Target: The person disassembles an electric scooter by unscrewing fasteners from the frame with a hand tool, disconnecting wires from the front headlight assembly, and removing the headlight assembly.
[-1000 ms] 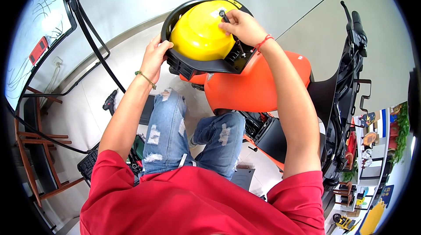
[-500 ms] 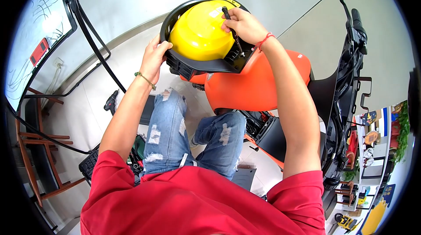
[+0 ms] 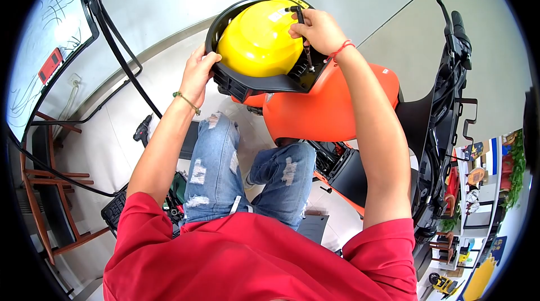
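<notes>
A yellow hard-shell helmet (image 3: 256, 39) lies inside a black plastic tub (image 3: 256, 83) behind the orange scooter seat (image 3: 315, 112). My left hand (image 3: 198, 70) is closed on the tub's left rim, thumb on top and the other fingers partly hidden. In my right hand (image 3: 320, 34) is a black-handled ratchet wrench (image 3: 300, 15), its handle bent over to the left at the top. Its metal shaft runs down to the tub's front right corner, beside the helmet, where the tip meets a small light-coloured fastener.
The scooter's handlebar (image 3: 461, 37) rises at the right. On the floor at left lie a cordless drill (image 3: 143, 129) and a black tool case (image 3: 115, 211). A whiteboard (image 3: 53, 37) on a black stand and wooden chairs (image 3: 50, 188) are farther left. Shelves (image 3: 484, 205) stand at far right.
My right hand has shifted slightly right, and the wrench has turned so its handle now points left over the helmet. My left hand stays on the rim.
</notes>
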### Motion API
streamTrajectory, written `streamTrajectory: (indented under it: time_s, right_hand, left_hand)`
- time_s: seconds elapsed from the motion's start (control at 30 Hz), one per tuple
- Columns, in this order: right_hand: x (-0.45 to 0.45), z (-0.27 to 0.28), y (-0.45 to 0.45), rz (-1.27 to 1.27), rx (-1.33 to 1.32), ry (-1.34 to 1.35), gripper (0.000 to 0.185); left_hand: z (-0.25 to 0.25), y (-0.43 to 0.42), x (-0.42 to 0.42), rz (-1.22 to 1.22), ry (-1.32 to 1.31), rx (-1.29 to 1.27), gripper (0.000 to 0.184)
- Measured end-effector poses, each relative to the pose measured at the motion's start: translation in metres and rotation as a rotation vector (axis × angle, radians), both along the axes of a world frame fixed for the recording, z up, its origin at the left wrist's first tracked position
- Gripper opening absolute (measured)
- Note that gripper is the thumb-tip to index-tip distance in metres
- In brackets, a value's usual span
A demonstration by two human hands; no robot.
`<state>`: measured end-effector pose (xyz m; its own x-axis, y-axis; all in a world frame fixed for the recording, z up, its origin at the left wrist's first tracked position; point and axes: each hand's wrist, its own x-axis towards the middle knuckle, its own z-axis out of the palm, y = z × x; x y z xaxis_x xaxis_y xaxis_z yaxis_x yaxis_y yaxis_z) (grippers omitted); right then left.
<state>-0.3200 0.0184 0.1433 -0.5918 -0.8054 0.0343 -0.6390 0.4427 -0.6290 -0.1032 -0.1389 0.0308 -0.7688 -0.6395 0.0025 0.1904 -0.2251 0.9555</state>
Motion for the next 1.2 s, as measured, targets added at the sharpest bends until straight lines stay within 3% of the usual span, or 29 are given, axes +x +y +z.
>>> streamTrajectory:
  time_s: [0.17,0.37,0.53,0.67,0.73,0.8,0.87,0.9,1.0,1.13,1.2]
  right_hand:
    - [0.012,0.01,0.003,0.053,-0.043,-0.156,0.03]
    - [0.01,0.005,-0.003,0.061,0.043,-0.044,0.032]
    - [0.014,0.012,-0.001,0.063,-0.105,0.003,0.034]
    - [0.006,0.005,-0.002,0.041,-0.069,0.071,0.034]
    - [-0.003,0.001,-0.003,0.008,-0.306,0.333,0.034]
    - [0.0,0.009,-0.002,-0.018,-0.37,0.256,0.033]
    - [0.006,0.011,0.005,0.046,0.051,0.395,0.033]
    - [-0.002,-0.003,0.004,0.084,0.118,0.477,0.03]
    - [0.004,0.001,0.008,0.092,0.577,0.366,0.028]
    - [0.007,-0.005,0.009,0.128,0.694,0.355,0.028]
    - [0.009,-0.017,0.006,0.128,0.691,0.194,0.029]
  left_hand:
    - [-0.002,-0.001,0.001,-0.016,-0.005,0.013,0.029]
    - [-0.006,-0.004,0.001,-0.034,0.008,0.001,0.029]
    - [-0.002,-0.002,-0.001,-0.038,-0.002,-0.042,0.027]
    - [0.004,0.0,-0.001,-0.005,-0.029,-0.066,0.025]
    - [-0.005,-0.005,-0.004,-0.004,-0.028,-0.061,0.026]
    - [-0.01,-0.009,-0.004,0.004,-0.026,-0.058,0.026]
    - [-0.012,-0.009,-0.001,-0.035,-0.016,-0.018,0.027]
    - [-0.009,-0.007,-0.001,-0.036,-0.017,-0.017,0.027]
    - [-0.005,-0.004,-0.001,-0.017,0.009,0.012,0.026]
    - [-0.007,-0.007,-0.001,-0.039,0.02,-0.004,0.029]
    - [-0.006,-0.006,-0.001,-0.039,0.017,-0.004,0.03]
